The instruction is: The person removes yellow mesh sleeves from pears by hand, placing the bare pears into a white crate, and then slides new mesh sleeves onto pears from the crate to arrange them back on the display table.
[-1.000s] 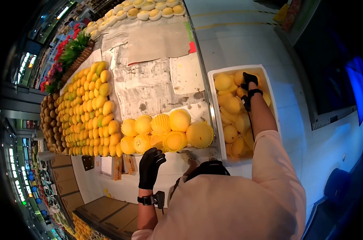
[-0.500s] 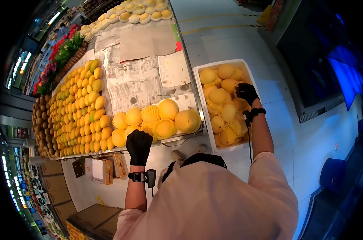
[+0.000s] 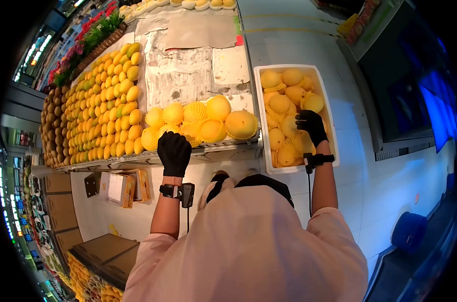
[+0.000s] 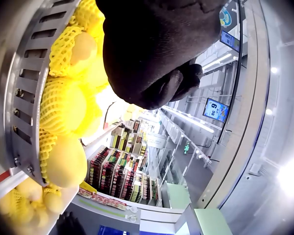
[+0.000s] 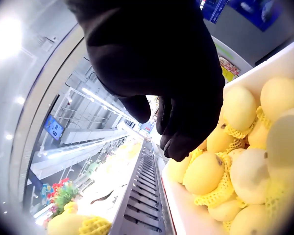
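Observation:
My gloved left hand [image 3: 174, 153] is curled with nothing in it, at the front edge of the display table, beside large yellow mangoes [image 3: 212, 130] in foam nets. In the left wrist view the black glove [image 4: 161, 54] stands close to the netted mangoes [image 4: 63, 105]. My gloved right hand [image 3: 311, 126] hovers over a white foam box [image 3: 331, 126] of large mangoes [image 3: 279, 103]. Its fingers are loosely bent and hold nothing. In the right wrist view, mangoes [image 5: 204, 172], some in yellow nets, lie right beside that glove [image 5: 157, 73].
Rows of smaller mangoes [image 3: 105, 105] cover the table's left part, next to brown round fruit [image 3: 55, 126]. Cardboard [image 3: 203, 31] lies at the table's back. A slotted metal rail [image 5: 142, 196] edges the table. Open cartons [image 3: 119, 189] and a blue bin [image 3: 408, 232] stand on the floor.
My right hand has drawn back from the far end of the box toward me, uncovering mangoes there. My left hand's fingers have curled in tighter. The head view has shifted.

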A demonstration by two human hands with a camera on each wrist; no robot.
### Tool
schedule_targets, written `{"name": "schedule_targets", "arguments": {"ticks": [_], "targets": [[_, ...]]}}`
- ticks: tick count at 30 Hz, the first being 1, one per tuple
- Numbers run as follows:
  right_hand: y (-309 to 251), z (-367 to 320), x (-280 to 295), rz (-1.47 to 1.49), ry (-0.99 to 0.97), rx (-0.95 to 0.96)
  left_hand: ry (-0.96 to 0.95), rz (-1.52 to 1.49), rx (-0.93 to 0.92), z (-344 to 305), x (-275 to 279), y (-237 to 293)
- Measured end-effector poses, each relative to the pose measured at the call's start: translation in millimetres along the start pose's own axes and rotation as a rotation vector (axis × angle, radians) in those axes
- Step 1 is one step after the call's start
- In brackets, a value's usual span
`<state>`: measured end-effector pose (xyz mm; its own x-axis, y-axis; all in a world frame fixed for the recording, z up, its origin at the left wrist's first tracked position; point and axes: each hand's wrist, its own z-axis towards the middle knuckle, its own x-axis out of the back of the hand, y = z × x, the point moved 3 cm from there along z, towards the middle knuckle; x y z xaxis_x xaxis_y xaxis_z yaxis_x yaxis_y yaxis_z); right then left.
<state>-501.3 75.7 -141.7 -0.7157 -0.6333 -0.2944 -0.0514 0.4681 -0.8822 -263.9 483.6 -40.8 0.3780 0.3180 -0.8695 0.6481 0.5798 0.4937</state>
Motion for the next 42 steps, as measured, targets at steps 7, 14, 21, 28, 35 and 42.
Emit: {"name": "schedule_targets", "arguments": {"ticks": [7, 14, 21, 28, 35, 42], "targets": [[8.3, -29.9, -35.4, -0.111, -0.061, 0.040, -0.024, -0.124, -0.037, -23.1, -0.1, 0.3], [12.8, -53.8, -66.7, -0.177, -0.127, 0.044, 0.108, -0.088, -0.061, -47.5, 20.2, 7.8], [18.4, -73.1, -101.3, -0.317, -0.222, 0.050, -0.058, 2.630, -0.591, -85.5, 40.0, 12.6], [20.9, -94.2, -136.7, -0.494, -0.202, 0.089, -0.135, 2.615, -0.538, -115.5, 37.9, 17.4], [33.9, -94.8, -156.1, -0.808, -0.129, 0.332, -0.114, 2.588, -0.578, -130.7, 63.1, 16.9], [23.3, -92.2, -193.4, -1.076, -0.151, 0.606, 0.308, 0.525, 0.029, -146.4, 86.2, 13.5]]}}
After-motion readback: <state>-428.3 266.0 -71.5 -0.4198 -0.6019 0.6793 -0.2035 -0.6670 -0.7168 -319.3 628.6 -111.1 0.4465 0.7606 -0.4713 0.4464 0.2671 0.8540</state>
